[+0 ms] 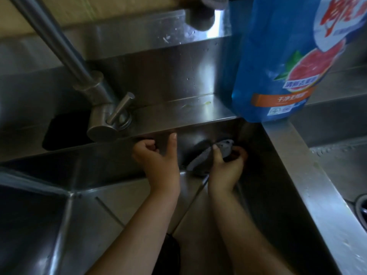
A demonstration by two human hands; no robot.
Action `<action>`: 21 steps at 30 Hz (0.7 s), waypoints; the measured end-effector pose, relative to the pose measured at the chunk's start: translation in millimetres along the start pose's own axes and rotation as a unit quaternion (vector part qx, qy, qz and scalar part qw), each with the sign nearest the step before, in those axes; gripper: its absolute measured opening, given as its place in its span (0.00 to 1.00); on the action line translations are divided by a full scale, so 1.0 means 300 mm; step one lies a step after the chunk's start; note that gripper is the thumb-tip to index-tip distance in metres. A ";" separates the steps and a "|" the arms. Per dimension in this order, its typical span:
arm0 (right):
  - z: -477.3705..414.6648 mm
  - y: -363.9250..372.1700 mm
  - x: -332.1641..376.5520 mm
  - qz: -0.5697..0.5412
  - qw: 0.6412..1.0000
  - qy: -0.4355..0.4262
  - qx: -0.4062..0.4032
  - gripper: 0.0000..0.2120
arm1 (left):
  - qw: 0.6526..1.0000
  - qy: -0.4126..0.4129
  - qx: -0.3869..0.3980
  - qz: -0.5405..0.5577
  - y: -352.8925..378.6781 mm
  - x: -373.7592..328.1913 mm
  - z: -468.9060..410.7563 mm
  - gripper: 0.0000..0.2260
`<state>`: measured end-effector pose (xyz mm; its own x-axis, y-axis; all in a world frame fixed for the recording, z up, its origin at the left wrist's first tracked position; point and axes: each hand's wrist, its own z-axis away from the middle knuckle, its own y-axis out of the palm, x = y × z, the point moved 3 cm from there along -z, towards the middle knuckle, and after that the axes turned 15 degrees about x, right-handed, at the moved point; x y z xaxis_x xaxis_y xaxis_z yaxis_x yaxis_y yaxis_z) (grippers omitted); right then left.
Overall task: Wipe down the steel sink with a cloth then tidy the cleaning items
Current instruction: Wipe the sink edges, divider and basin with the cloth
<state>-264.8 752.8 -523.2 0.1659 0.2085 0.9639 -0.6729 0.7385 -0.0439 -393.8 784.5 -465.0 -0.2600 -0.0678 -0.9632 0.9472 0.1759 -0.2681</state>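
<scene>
A big blue soap bag [278, 56] stands on the right end of the back ledge [178, 114]. It is shiny and crinkly. It has big red Chinese words at the top, but they are cut off by the edge. Below them is a picture of a cut pink fruit with green leaves. An orange band near the bottom has small white Chinese words that seem to start with "干净"; the rest is too blurry to read. The sink [83, 215] is made of grey steel, smooth and shiny, with flat walls and sharp folded corners. Small water drops sit on the back wall, and a yellow smear lies on the ledge. A long round steel tap [59, 46] leans up to the left, and a short stick lever [122, 107] pokes out of its base. Both hands are low in the sink by the far wall. The right hand [226, 169] grips a soft grey cloth [198, 160], bunched up in the far right corner of the sink. The left hand [158, 161] is just beside it, fingers curled in, thumb pointing up, with nothing seen in it. On the right, past a flat steel wall, is a second basin [341, 165] with a round drain ring [362, 207].
</scene>
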 end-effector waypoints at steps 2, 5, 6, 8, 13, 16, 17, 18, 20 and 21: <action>-0.006 0.002 -0.044 0.041 0.999 0.021 -0.006 0.24 | 1.000 0.003 -0.005 0.001 0.001 0.004 -0.001 0.19; -0.014 0.003 -0.082 0.080 0.996 0.033 -0.008 0.24 | 1.000 0.009 -0.006 0.004 0.005 0.003 -0.002 0.19; -0.016 0.003 -0.090 0.092 0.995 0.037 -0.006 0.24 | 1.000 0.009 -0.006 0.008 0.006 0.004 -0.001 0.18; -0.019 0.003 -0.096 0.107 0.993 0.053 -0.001 0.24 | 1.000 0.005 -0.007 0.015 0.009 0.004 0.001 0.18; -0.013 -0.005 -0.075 0.062 0.995 0.074 -0.007 0.22 | 1.000 -0.003 -0.011 0.014 0.010 0.004 0.004 0.17; 0.027 0.007 -0.038 0.010 0.997 0.074 0.025 0.21 | 1.000 -0.014 -0.001 0.001 0.007 0.004 -0.001 0.17; 0.049 0.012 -0.020 -0.017 0.996 0.075 0.041 0.21 | 1.000 -0.017 0.004 -0.001 0.003 -0.003 -0.002 0.17; 0.074 0.013 -0.002 -0.045 0.995 0.076 0.054 0.20 | 1.000 -0.022 0.014 -0.002 -0.002 -0.008 -0.005 0.16; 0.135 -0.001 0.049 -0.079 0.992 0.076 0.063 0.19 | 0.998 -0.045 0.045 0.008 -0.018 -0.019 0.004 0.14; 0.170 -0.019 0.081 -0.090 0.991 0.074 0.070 0.18 | 0.996 -0.062 0.057 0.015 -0.031 -0.027 0.019 0.13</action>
<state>-293.7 721.0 -486.2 0.3896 0.1807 0.9031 -0.7145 0.6780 0.1725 -399.6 777.8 -454.7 -0.2127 -0.1863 -0.9592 0.9713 0.0671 -0.2284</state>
